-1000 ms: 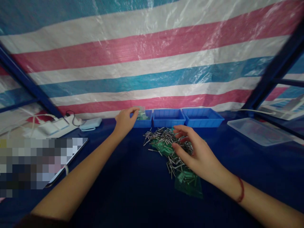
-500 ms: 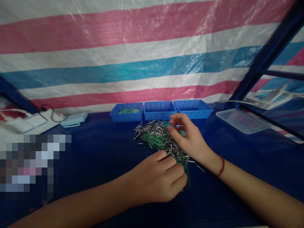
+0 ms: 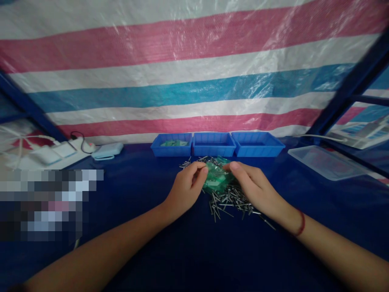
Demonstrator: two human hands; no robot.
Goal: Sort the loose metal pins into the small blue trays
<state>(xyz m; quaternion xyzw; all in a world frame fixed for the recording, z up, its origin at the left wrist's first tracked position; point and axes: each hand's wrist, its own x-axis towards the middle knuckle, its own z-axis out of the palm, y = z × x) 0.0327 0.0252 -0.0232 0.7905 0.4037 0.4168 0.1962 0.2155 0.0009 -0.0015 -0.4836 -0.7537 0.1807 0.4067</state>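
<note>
Between my hands is a green translucent plastic bag point(image 3: 216, 178), held just over a heap of thin metal pins that look like blind rivets point(image 3: 232, 198). My left hand point(image 3: 190, 184) pinches the bag's left edge between thumb and fingers. From the other side, my right hand point(image 3: 253, 182) grips the bag's upper right part, its thumb on top and its other fingertips largely hidden. What lies inside the bag is hard to make out; a paler patch shows through. Loose rivets stick out behind the bag and in front of it.
Three blue bins stand in a row at the back: the left bin point(image 3: 156, 150) holds pale green pieces, beside a middle bin point(image 3: 213, 151) and a right bin point(image 3: 258, 151). A clear plastic lid point(image 3: 326, 162) lies right. A power strip point(image 3: 63, 153) and light-blue case point(image 3: 107, 151) sit left.
My left hand has moved up and left from the near side of the heap to the bag. The green bag is now lifted between both hands, and the view has shifted slightly.
</note>
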